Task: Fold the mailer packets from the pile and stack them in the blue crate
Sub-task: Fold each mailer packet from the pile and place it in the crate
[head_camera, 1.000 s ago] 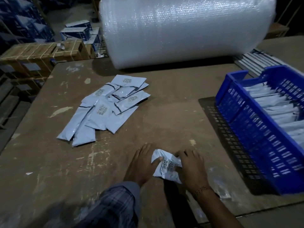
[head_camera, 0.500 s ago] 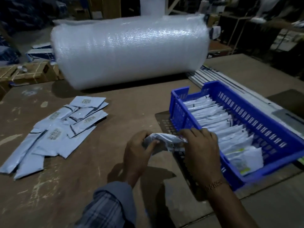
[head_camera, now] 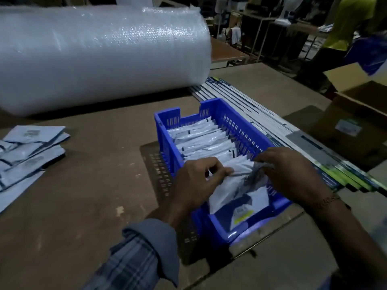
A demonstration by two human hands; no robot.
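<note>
Both hands have swung from the counter (head_camera: 104, 195) to the blue crate (head_camera: 209, 109): left hand (head_camera: 196, 181) and right hand (head_camera: 293, 172) pinch the folded packet (head_camera: 240, 185) over the row; the pile (head_camera: 27, 147) now sits at left.

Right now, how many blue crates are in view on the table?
1. The blue crate stands on the table, right of the loose mailer pile; the left hand and right hand hold a folded packet over it. None seems hidden.

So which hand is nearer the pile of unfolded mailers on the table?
Left. The left hand is over the blue crate's left side, toward the pile; the right hand is over the crate's right side. Both pinch the folded mailer.
</note>
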